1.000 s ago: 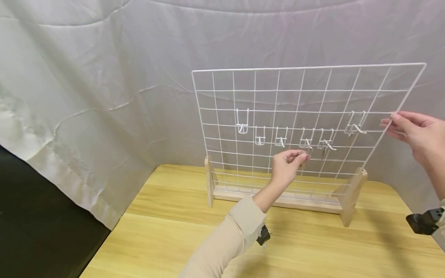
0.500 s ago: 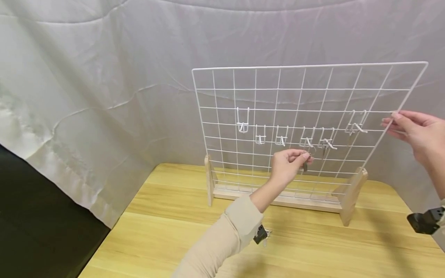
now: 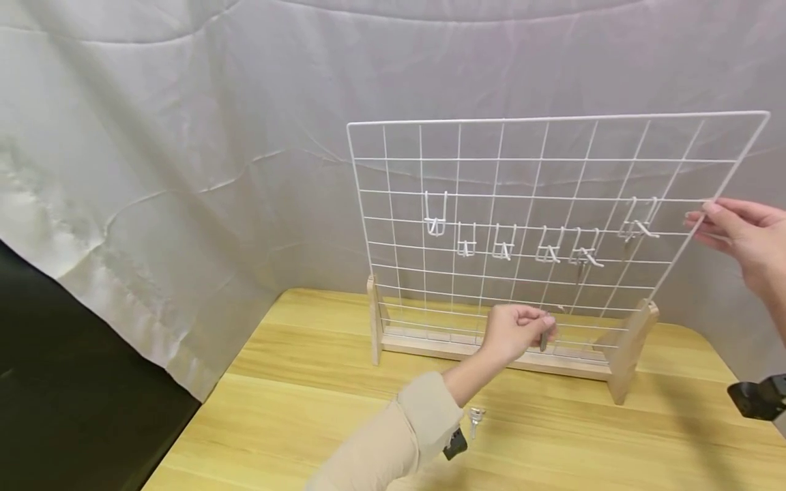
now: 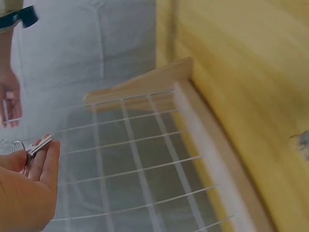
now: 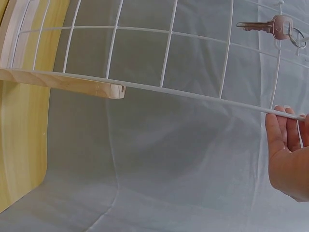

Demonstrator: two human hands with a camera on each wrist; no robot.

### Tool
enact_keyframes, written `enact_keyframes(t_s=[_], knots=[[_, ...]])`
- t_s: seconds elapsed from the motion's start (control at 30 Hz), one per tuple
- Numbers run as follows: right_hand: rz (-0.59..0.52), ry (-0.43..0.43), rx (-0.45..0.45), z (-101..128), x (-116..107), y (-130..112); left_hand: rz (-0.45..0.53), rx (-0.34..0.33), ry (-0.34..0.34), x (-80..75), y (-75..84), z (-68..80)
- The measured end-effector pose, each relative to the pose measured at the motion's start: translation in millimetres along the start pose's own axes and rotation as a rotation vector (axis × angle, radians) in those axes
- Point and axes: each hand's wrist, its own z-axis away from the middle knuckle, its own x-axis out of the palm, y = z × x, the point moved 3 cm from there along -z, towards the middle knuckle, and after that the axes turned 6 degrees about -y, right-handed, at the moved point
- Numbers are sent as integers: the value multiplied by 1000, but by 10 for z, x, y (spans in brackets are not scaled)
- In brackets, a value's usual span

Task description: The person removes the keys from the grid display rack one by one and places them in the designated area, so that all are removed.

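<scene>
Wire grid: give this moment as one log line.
left hand: holds key | right hand: pinches wire grid | table: another key

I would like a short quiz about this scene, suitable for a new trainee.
1. True or false: the right grip is apart from the wire grid.
2. Choose one. The left grip holds:
a) a pen
b) a key
c) a cup
3. Count: in the head view, how many white hooks hang on the grid?

Key: 1. False; it holds the grid's right edge. 2. b. 3. Six.
</scene>
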Motion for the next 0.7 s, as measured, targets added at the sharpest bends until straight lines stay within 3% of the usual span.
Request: enact_keyframes(t_s=[0.17, 0.47, 0.7], knots=[[18, -19, -8, -9, -9, 7, 11, -107, 31, -7, -305, 99], [6, -48, -42, -26, -1, 12, -34, -196, -38, -55, -867, 316], [-39, -66, -37, -29, 2, 30, -19, -247, -36, -89, -1131, 431]])
